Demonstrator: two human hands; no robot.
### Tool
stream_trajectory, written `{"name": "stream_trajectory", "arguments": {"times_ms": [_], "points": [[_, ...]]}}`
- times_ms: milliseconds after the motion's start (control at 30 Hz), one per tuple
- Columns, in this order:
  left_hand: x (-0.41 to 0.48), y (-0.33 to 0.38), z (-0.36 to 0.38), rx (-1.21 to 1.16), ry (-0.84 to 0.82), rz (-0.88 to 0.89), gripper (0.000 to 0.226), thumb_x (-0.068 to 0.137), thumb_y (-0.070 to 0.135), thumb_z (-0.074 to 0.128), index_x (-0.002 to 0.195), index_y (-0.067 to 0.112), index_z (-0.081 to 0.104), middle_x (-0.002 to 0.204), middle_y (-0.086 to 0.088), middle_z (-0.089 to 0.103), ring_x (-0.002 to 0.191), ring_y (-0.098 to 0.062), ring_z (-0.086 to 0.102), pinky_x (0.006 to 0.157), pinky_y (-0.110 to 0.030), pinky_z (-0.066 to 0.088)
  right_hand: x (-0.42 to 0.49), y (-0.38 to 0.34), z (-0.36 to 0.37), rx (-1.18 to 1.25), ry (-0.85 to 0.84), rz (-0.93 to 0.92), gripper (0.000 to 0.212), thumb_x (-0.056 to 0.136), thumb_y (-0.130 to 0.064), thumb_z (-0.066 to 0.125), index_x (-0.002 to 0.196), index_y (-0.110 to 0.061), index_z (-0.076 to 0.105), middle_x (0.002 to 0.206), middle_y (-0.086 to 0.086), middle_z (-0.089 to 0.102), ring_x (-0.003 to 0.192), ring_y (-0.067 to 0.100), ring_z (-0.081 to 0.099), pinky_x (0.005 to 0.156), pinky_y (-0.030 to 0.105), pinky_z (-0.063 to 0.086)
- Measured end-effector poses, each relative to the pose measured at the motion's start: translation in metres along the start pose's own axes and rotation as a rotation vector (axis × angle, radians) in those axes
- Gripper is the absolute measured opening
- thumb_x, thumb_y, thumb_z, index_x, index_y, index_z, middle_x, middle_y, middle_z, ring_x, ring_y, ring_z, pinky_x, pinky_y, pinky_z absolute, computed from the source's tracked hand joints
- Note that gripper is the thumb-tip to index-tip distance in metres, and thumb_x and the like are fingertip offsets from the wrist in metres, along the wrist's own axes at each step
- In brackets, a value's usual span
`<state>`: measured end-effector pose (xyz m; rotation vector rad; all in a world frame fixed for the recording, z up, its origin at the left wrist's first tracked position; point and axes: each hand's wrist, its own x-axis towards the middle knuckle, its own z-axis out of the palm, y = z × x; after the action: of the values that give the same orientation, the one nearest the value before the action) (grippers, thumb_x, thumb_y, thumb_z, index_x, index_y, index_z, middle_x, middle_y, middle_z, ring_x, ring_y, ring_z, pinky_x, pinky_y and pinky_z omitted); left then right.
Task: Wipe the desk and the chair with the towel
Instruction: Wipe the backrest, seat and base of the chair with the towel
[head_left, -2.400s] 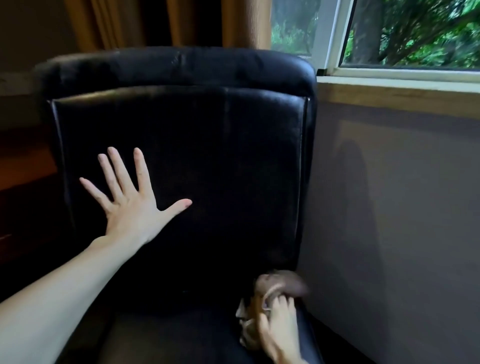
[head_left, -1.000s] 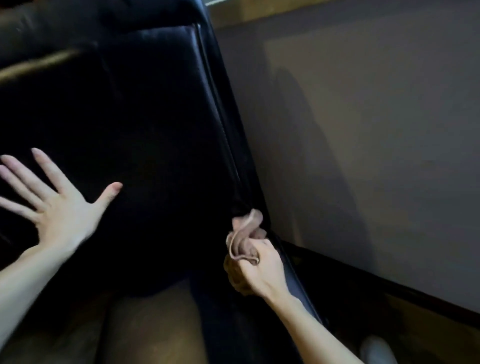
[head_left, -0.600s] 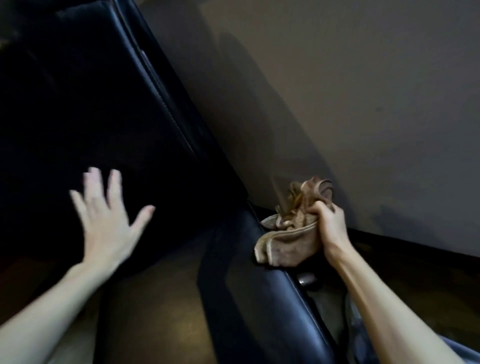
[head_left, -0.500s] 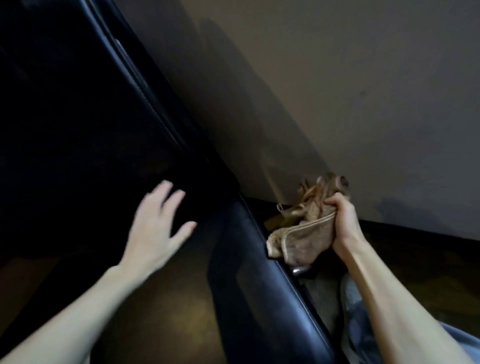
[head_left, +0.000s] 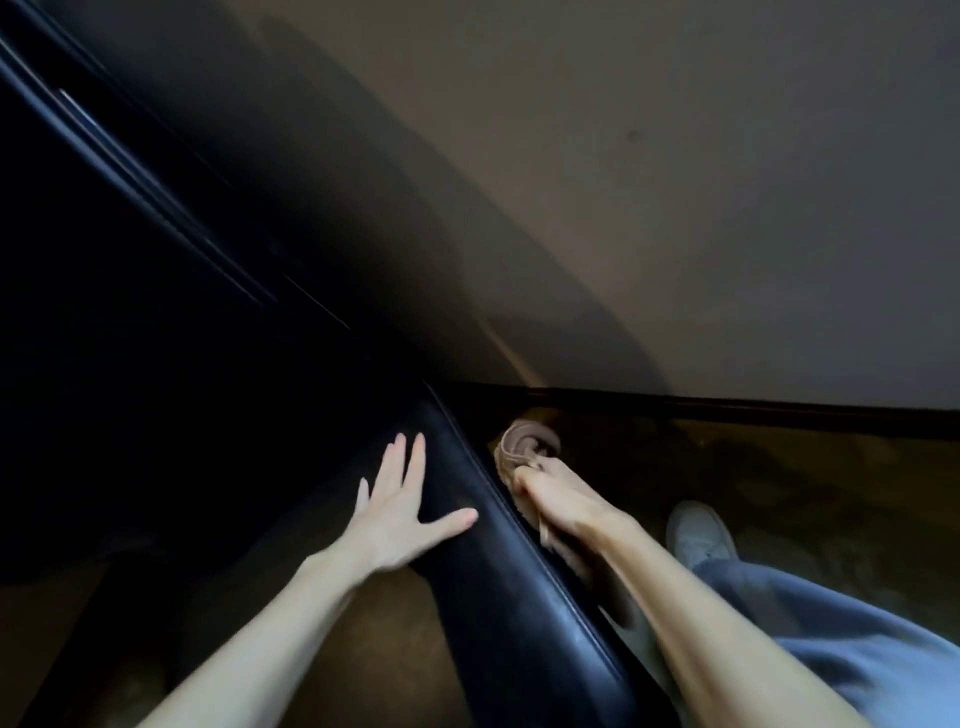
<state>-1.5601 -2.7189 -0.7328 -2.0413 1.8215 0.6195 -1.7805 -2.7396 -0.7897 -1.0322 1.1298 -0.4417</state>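
Towel (head_left: 522, 448) in curled fingers (head_left: 525, 483) of right hand (head_left: 558, 501) — left hand (head_left: 396, 514) splayed on chair (head_left: 498, 597).

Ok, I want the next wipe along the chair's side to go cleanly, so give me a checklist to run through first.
1. Towel gripped in the right hand: ok, fingers curl round it.
2. Towel touching the outer side of the chair: cannot tell, its edge hides the contact.
3. Left hand bracing the chair: ok, it lies flat with straight fingers.
4. Left hand out of the towel's path: ok, it is on top, the towel beyond the edge.
5. Shoe clear of the towel: ok, apart on the floor.
6. Side clean: cannot tell, too dark.
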Motion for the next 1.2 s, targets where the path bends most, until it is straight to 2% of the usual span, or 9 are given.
{"name": "stream_trajectory", "arguments": {"times_ms": [167,300,367,433,533,667,867,967,1200], "points": [[-0.005,0.002,0.005,-0.007,0.099,0.014,0.131,0.069,0.095,0.045,0.162,0.027,-0.018,0.167,0.004,-0.029,0.151,-0.010,-0.028,0.126,-0.050,-0.009,0.039,-0.050,0.015,-0.083,0.289,-0.198,0.020,0.092,-0.036,0.055,0.110,-0.031,0.062,0.116,0.004,0.073,0.111,0.030,0.066,0.095,0.035,0.049],[-0.008,-0.012,-0.009,0.008,0.195,0.094,0.125,0.068,0.088,0.061,0.164,0.033,0.002,0.170,0.010,-0.015,0.155,-0.004,-0.015,0.125,-0.030,-0.007,0.048,-0.137,0.037,0.441,0.426,-0.479,0.010,0.093,-0.032,0.066,0.099,-0.025,0.071,0.094,-0.005,0.079,0.092,0.012,0.073,0.091,0.036,0.056],[-0.010,-0.030,-0.027,0.007,0.272,0.145,0.103,0.078,0.074,0.065,0.162,0.039,0.017,0.166,0.021,-0.007,0.157,-0.003,-0.005,0.121,-0.019,-0.005,0.040,-0.188,0.054,0.724,0.330,-0.572,0.009,0.100,-0.014,0.062,0.101,-0.014,0.072,0.089,-0.002,0.079,0.085,0.009,0.075,0.076,0.021,0.056],[-0.020,-0.054,-0.048,0.019,0.410,0.211,0.088,0.076,0.072,0.063,0.155,0.047,0.032,0.159,0.028,0.004,0.154,0.001,0.013,0.120,-0.013,0.007,0.032,-0.233,0.076,0.857,0.182,-0.597,0.015,0.101,-0.010,0.060,0.112,-0.004,0.069,0.098,0.010,0.078,0.092,0.020,0.076,0.077,0.026,0.060],[-0.047,-0.090,-0.079,0.077,0.625,0.268,0.063,0.062,0.076,0.061,0.119,0.050,0.065,0.134,0.025,0.057,0.117,0.010,0.059,0.090,-0.006,0.049,0.048,-0.271,0.110,0.487,0.226,-0.602,0.018,0.098,-0.023,0.065,0.113,-0.014,0.069,0.109,0.003,0.076,0.106,0.019,0.070,0.095,0.036,0.052],[-0.099,-0.141,-0.129,0.004,0.957,0.317,0.032,0.072,0.052,0.071,0.100,0.040,0.078,0.122,0.020,0.068,0.102,0.005,0.068,0.079,-0.014,0.056,0.053,-0.282,0.133,0.183,0.420,-0.560,0.029,0.098,-0.027,0.062,0.123,-0.012,0.065,0.124,0.013,0.069,0.120,0.031,0.061,0.106,0.044,0.044],[-0.168,-0.240,-0.226,0.054,1.269,-0.006,0.052,0.084,0.049,0.057,0.122,0.017,0.072,0.138,-0.007,0.059,0.125,-0.028,0.057,0.107,-0.037,0.045,0.012,-0.312,0.124,0.188,0.416,-0.515,0.024,0.102,-0.021,0.053,0.121,-0.023,0.067,0.112,-0.001,0.070,0.107,0.020,0.064,0.100,0.037,0.045],[-0.180,-0.271,-0.263,-0.119,1.259,-0.256,0.063,0.088,0.040,0.076,0.141,0.011,0.057,0.153,-0.014,0.043,0.140,-0.037,0.040,0.114,-0.056,0.040,-0.012,-0.363,0.137,0.126,0.435,-0.692,0.017,0.104,-0.033,0.052,0.105,-0.022,0.066,0.093,-0.007,0.066,0.088,0.011,0.060,0.092,0.039,0.047],[-0.197,-0.305,-0.337,-0.397,1.129,-0.356,0.109,0.074,0.080,0.045,0.162,0.022,0.017,0.171,-0.010,0.000,0.156,-0.036,0.009,0.125,-0.056,0.013,-0.029,-0.503,0.189,-0.333,0.623,-1.133,0.056,0.096,-0.057,0.047,0.128,-0.014,0.063,0.135,0.014,0.062,0.130,0.031,0.053,0.112,0.046,0.039]]}}
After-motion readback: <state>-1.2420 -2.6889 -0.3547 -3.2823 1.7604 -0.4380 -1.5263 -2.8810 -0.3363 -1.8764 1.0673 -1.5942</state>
